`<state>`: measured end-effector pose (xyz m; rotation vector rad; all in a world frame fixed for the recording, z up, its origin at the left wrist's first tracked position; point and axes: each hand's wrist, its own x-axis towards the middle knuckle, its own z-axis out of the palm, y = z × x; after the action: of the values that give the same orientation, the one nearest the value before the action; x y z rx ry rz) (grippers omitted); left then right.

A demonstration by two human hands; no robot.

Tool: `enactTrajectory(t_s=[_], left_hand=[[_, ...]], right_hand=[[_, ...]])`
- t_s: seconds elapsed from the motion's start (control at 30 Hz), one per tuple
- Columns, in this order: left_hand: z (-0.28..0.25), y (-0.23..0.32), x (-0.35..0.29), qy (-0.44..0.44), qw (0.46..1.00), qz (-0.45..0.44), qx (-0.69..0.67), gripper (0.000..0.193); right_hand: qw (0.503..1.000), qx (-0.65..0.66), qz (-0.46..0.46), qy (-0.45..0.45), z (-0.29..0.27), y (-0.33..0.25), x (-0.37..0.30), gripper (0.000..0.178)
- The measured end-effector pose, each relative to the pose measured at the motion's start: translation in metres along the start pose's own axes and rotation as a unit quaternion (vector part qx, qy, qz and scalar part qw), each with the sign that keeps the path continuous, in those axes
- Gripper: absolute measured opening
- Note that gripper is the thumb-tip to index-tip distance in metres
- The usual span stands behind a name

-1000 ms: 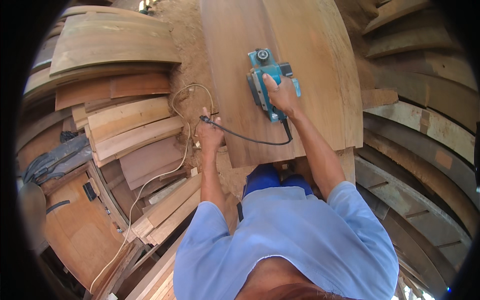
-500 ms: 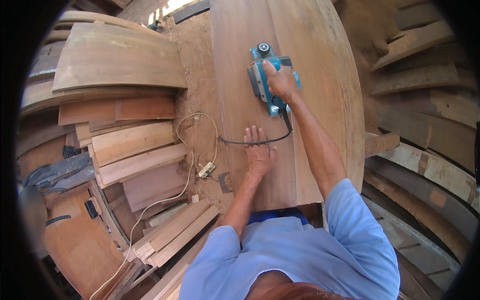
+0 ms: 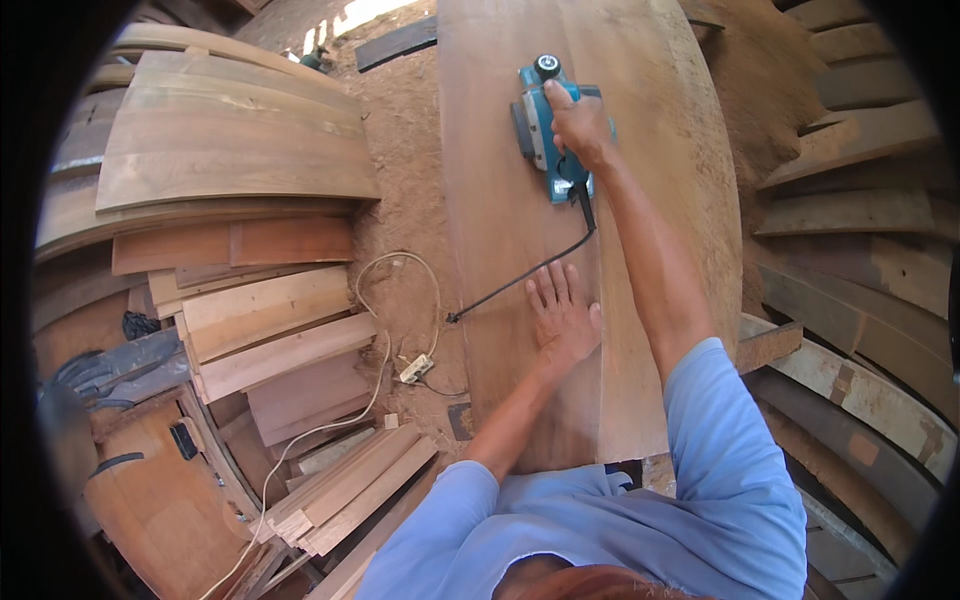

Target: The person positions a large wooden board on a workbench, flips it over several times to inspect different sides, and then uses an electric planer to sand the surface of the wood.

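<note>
My right hand (image 3: 583, 125) grips the handle of a teal electric planer (image 3: 548, 150) with a black front knob. The planer rests on a wide wooden panel (image 3: 520, 400) that runs away from me, its far part out of view. Closer to my body, my left hand (image 3: 566, 318) lies flat on the same panel with fingers spread, holding nothing. From the planer's rear a black power cord (image 3: 520, 275) trails leftward past the left fingertips to the panel's left edge.
Stacked boards (image 3: 280, 300) and a large pale panel (image 3: 235, 130) lie on the left. A white extension socket (image 3: 416, 369) with its cable sits on the sawdust-covered ground (image 3: 405, 220). More planks (image 3: 850, 210) are stacked along the right. Narrow strips (image 3: 360, 480) lie at lower left.
The planer in my right hand has moved farther away along the panel and slightly right. My left hand has shifted right on the wood, and the cord is straighter.
</note>
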<state>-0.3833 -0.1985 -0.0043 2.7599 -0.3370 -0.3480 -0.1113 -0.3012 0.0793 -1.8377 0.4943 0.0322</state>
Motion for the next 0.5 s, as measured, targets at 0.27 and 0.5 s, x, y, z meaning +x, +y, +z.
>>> enactTrajectory(t_s=[0.27,0.5], left_hand=[[-0.006,0.001,0.001,-0.059,0.998,-0.011,-0.002,0.086],[-0.002,0.003,0.003,-0.037,0.999,-0.008,-0.014,0.085]], right_hand=[[1.0,0.022,-0.02,0.001,0.017,-0.03,0.091,0.064],[0.991,0.112,-0.015,-0.069,0.01,-0.038,0.15,0.053]])
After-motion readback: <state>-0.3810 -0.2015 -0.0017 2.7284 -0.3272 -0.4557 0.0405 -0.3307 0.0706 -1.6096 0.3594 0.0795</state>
